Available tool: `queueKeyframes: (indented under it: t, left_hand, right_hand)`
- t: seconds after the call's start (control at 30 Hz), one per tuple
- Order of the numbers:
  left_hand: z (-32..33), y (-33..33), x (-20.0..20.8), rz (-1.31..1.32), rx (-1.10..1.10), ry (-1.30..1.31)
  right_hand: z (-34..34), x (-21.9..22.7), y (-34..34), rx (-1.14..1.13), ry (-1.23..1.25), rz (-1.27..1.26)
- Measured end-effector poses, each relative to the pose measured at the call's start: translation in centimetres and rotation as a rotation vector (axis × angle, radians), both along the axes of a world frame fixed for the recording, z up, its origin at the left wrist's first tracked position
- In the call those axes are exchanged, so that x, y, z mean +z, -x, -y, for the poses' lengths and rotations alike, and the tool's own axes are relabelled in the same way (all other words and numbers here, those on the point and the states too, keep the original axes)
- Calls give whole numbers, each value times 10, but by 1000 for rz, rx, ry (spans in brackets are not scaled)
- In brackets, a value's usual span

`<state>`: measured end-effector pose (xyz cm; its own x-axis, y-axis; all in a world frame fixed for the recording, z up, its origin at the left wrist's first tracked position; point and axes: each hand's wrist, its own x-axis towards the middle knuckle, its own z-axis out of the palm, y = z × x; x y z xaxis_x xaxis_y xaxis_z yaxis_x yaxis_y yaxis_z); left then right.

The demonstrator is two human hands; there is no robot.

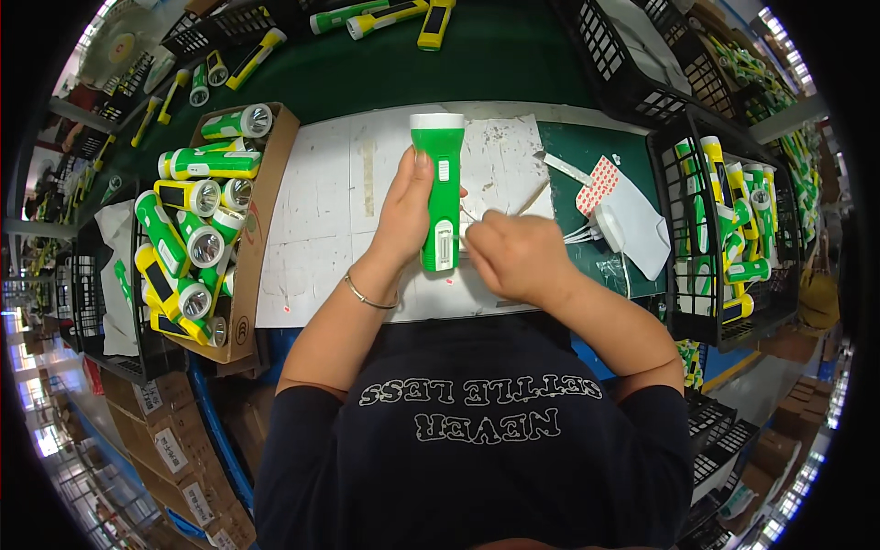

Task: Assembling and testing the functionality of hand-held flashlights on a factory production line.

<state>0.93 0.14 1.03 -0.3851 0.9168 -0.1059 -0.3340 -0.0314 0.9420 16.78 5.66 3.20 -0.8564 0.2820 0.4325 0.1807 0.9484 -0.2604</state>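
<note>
My left hand is wrapped round the left side of a green flashlight with a white head. The flashlight stands lengthwise in front of me, head pointing away, with a white switch and a pale oval panel facing up. Close beside its lower right side, my right hand is closed in a pinch. Something thin and pale shows at its fingertips by the flashlight; what it is I cannot make out.
A cardboard box of green and yellow flashlights stands at left. To the right lie a white device with cables, a red-dotted sheet and a cutter knife. Beyond them is a black crate of flashlights. White paper covers the tabletop.
</note>
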Motion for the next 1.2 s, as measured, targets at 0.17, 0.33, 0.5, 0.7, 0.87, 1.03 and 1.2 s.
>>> queueKeyframes:
  t: [0.17, 0.33, 0.5, 0.7, 0.87, 1.03, 1.2]
  left_hand:
    - [4, -4, 0, -131, -44, -67]
    - [4, 21, -10, 31, 104, -153]
    - [5, 19, -2, 98, 72, -135]
    - [11, -2, 2, 104, 9, -22]
    - [20, 5, 2, -32, -66, 27]
    - [27, 9, 5, -785, -128, -44]
    - [39, 16, 45, -1325, -313, 113]
  right_hand:
    - [-1, -3, 10, -21, -49, -2]
    - [33, -11, -14, 462, 43, 157]
    - [25, -10, -2, 226, 126, -127]
    - [4, -7, 20, -85, 667, -162]
    - [-38, -3, 3, -171, 945, -163]
    - [-56, 31, 7, -146, 873, -37]
    - [-68, 33, 1, 71, 964, 174]
